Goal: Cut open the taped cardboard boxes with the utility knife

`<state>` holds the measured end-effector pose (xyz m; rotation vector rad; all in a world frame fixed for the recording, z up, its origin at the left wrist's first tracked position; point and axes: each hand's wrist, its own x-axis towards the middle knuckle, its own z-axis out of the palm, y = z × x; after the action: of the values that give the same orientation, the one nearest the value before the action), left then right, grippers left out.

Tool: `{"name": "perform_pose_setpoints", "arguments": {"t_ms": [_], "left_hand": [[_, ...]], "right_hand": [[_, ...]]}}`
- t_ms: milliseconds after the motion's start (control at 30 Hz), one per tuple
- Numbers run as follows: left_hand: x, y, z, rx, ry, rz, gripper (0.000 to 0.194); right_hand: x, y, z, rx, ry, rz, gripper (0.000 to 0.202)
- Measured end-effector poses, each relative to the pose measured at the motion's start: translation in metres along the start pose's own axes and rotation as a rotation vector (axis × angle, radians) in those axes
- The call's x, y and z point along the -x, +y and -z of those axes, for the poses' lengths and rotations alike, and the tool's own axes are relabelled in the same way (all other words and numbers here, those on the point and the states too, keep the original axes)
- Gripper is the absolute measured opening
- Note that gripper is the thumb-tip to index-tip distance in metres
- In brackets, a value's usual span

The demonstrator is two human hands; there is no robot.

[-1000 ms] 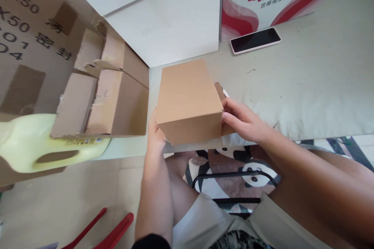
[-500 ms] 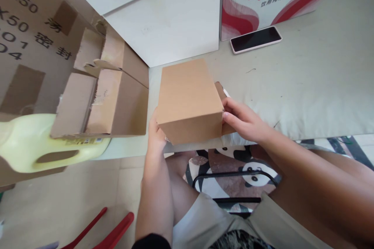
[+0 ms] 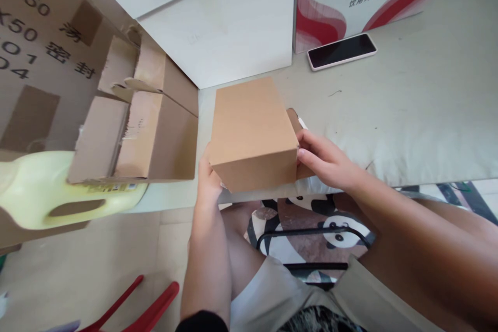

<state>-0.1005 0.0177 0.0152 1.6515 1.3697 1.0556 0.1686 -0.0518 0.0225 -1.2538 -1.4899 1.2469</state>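
Note:
A plain brown cardboard box [image 3: 252, 122] sits near the front edge of the pale covered surface, between my two hands. My left hand [image 3: 208, 176] grips its near left corner, with most of the fingers hidden behind and under the box. On the other side, my right hand [image 3: 321, 158] pinches at the near right corner. A brown flap [image 3: 294, 116] with a white edge sticks out on the right, beyond my right fingers. What lies inside the box is hidden.
A phone [image 3: 342, 52] lies at the back, before a red-and-white printed carton [image 3: 361, 0]. White boxes [image 3: 233, 31] stand behind. Torn cardboard boxes [image 3: 155, 129] and a pale yellow jug [image 3: 39, 187] are at left. Below are a panda-print seat [image 3: 303, 244] and red bars [image 3: 155, 306].
Almost nothing differs. Both hands keep their hold on the cardboard box, and the view has shifted only very slightly.

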Motion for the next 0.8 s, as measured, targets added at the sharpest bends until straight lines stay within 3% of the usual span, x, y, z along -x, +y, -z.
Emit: {"name": "perform_pose_setpoints", "arguments": {"t_ms": [800], "left_hand": [[0.0016,-0.0036,0.0002,-0.035,-0.024,0.004,0.030]], "right_hand": [[0.0007,0.0003,0.0006,0.026,0.015,-0.007,0.027]]}}
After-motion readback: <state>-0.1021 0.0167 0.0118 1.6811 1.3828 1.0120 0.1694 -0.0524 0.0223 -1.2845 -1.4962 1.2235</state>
